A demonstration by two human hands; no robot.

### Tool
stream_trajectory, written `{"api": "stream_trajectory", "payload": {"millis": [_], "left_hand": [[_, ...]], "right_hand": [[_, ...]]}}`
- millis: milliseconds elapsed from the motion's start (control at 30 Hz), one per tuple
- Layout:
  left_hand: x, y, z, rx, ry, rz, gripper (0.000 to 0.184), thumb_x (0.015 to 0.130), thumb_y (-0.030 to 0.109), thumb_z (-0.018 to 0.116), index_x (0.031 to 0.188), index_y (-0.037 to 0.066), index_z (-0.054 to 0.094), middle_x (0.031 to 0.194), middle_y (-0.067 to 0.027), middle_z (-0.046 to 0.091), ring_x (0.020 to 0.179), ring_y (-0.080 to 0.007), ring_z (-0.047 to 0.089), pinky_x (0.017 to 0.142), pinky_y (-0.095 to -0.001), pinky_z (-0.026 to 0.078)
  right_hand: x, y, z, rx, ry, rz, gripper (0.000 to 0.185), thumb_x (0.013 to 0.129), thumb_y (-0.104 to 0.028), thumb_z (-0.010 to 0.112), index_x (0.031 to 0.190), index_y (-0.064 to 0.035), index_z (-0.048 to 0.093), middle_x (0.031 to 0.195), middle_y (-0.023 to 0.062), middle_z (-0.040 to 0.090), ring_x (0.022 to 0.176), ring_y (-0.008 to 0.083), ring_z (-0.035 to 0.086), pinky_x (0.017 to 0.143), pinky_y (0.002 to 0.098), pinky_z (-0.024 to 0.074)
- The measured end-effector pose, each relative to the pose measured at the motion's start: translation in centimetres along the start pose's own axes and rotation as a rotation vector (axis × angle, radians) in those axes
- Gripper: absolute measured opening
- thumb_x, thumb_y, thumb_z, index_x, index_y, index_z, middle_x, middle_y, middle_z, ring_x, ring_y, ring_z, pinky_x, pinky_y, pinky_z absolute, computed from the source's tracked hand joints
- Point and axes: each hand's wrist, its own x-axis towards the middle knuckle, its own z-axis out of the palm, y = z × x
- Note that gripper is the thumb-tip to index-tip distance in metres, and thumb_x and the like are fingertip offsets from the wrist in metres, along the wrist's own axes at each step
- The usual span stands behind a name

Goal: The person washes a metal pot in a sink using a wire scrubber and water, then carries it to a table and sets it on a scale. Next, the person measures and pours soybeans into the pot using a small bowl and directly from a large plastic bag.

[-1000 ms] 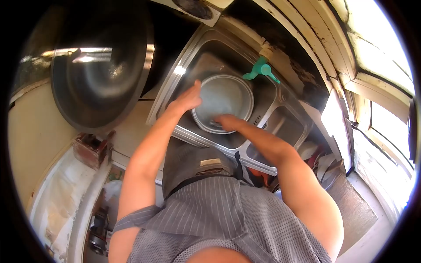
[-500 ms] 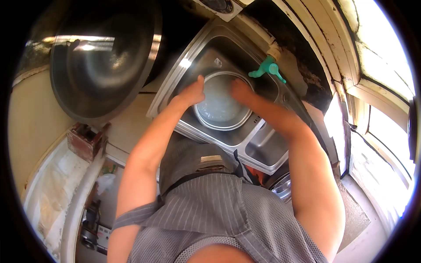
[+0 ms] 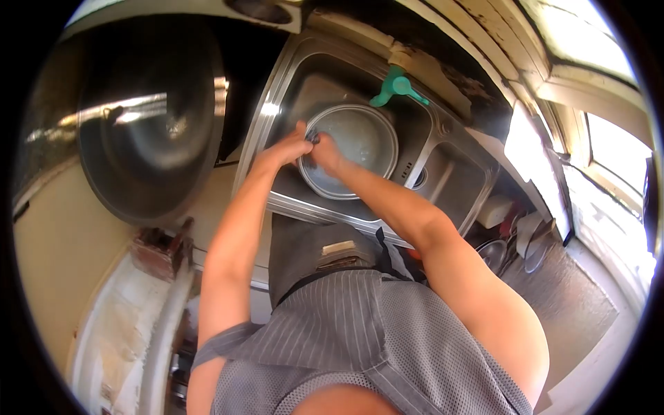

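Note:
A round metal basin (image 3: 387, 166) with cloudy water in it sits in the large bowl of a stainless steel sink (image 3: 280, 86). My left hand (image 3: 287, 147) is at the basin's left rim, its fingers closed over the edge and its thumb side up. My right hand (image 3: 326, 153) reaches across the basin to the same side, fingers curled, close against the left hand. Something small and dark (image 3: 313, 137) shows between the two hands; its kind is too unclear to name. Behind the basin, a green tap (image 3: 398, 86) juts from the wall.
A smaller sink bowl (image 3: 449, 183) lies to the right. At the left stands a large dark metal wok-like vessel (image 3: 149, 138), tilted up. Below it is a reddish-brown box (image 3: 158, 252). Several dishes and pans (image 3: 515, 238) are stacked at the right, near a bright window (image 3: 609, 155).
My right hand has moved from the basin's far right side to its left rim, meeting my left hand. The view has shifted and turned slightly; the left hand stays at the rim.

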Motion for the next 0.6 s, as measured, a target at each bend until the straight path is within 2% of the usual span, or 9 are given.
{"api": "stream_trajectory", "payload": {"millis": [33,100,133,200,233,300,400,467,600], "left_hand": [[0.4,-0.1,0.0,0.062,0.01,-0.01,0.086,0.075,0.018,0.054,0.143,-0.01,0.011,0.135,-0.0301,0.038,0.099,-0.0306,0.059,0.065,-0.0336,0.051],[-0.5,1.1,-0.1,0.058,0.021,-0.007,0.07,0.074,0.015,0.055,0.131,-0.006,0.02,0.128,-0.0271,0.041,0.101,-0.0313,0.057,0.064,-0.0356,0.053],[-1.0,1.4,0.1,0.034,0.041,-0.004,0.054,0.073,0.013,0.056,0.118,-0.002,0.03,0.122,-0.024,0.044,0.103,-0.032,0.056,0.064,-0.0375,0.055],[-0.9,1.3,0.6,0.067,0.094,-0.004,0.053,0.074,0.012,0.056,0.117,-0.003,0.029,0.12,-0.0256,0.046,0.099,-0.0312,0.058,0.062,-0.0363,0.054],[-1.2,1.4,0.7,0.081,0.1,-0.014,0.052,0.074,0.011,0.056,0.116,-0.003,0.029,0.119,-0.0262,0.047,0.097,-0.0313,0.059,0.061,-0.0361,0.053],[-1.4,1.8,1.0,0.089,0.105,-0.023,0.051,0.074,0.011,0.056,0.115,-0.003,0.029,0.117,-0.0268,0.048,0.095,-0.0313,0.06,0.06,-0.0359,0.053],[-1.5,1.9,0.9,0.08,0.106,-0.053,0.048,0.074,0.01,0.056,0.112,-0.003,0.03,0.113,-0.0274,0.05,0.093,-0.0313,0.06,0.059,-0.0363,0.052],[-1.5,1.5,1.3,0.116,0.171,-0.025,0.061,0.075,0.012,0.056,0.126,-0.008,0.029,0.122,-0.0316,0.049,0.092,-0.0336,0.062,0.066,-0.0359,0.052],[-0.2,-0.6,1.6,0.185,0.261,0.018,0.055,0.075,0.009,0.056,0.122,-0.006,0.032,0.117,-0.0284,0.053,0.095,-0.0344,0.062,0.067,-0.0371,0.053]], "right_hand": [[5.1,4.0,-1.6,-0.082,0.029,-0.308,0.021,0.081,-0.011,0.062,0.1,-0.0033,0.063,0.097,0.0131,0.065,0.083,0.0251,0.063,0.067,0.0372,0.0501],[9.6,6.1,-4.1,0.287,0.209,-0.295,0.022,0.081,-0.008,0.062,0.102,-0.0022,0.061,0.095,0.0112,0.064,0.079,0.0224,0.062,0.064,0.0359,0.0504],[8.4,3.6,-4.8,0.738,0.342,0.044,0.022,0.081,-0.005,0.061,0.103,-0.0011,0.06,0.094,0.011,0.064,0.079,0.0221,0.062,0.064,0.0362,0.0508],[4.9,2.2,-7.8,0.218,0.493,-0.012,0.022,0.08,-0.002,0.057,0.102,-0.0006,0.059,0.094,0.0135,0.064,0.084,0.0277,0.063,0.067,0.0411,0.0527],[4.7,4.1,-9.3,0.222,0.493,-0.006,0.022,0.08,-0.002,0.057,0.102,-0.0006,0.059,0.094,0.0135,0.064,0.084,0.0277,0.063,0.067,0.0411,0.0527],[5.5,9.2,-11.8,-0.828,0.617,-0.523,0.023,0.08,-0.004,0.057,0.102,-0.002,0.06,0.097,0.0186,0.064,0.088,0.0333,0.063,0.071,0.0433,0.0534],[1.1,5.2,-11.7,-0.971,0.396,-0.34,0.021,0.08,-0.008,0.058,0.1,-0.0027,0.061,0.1,0.0212,0.064,0.095,0.0353,0.061,0.076,0.0411,0.0536],[0.6,6.9,-10.1,-1.166,0.375,-0.381,0.019,0.081,-0.009,0.057,0.098,-0.0035,0.062,0.101,0.0196,0.063,0.098,0.0345,0.06,0.078,0.0404,0.0532],[2.7,8.9,-10.6,-1.351,0.304,-0.432,0.016,0.083,-0.01,0.054,0.092,-0.0051,0.065,0.103,0.0154,0.061,0.103,0.0334,0.058,0.082,0.0408,0.0526]]}}
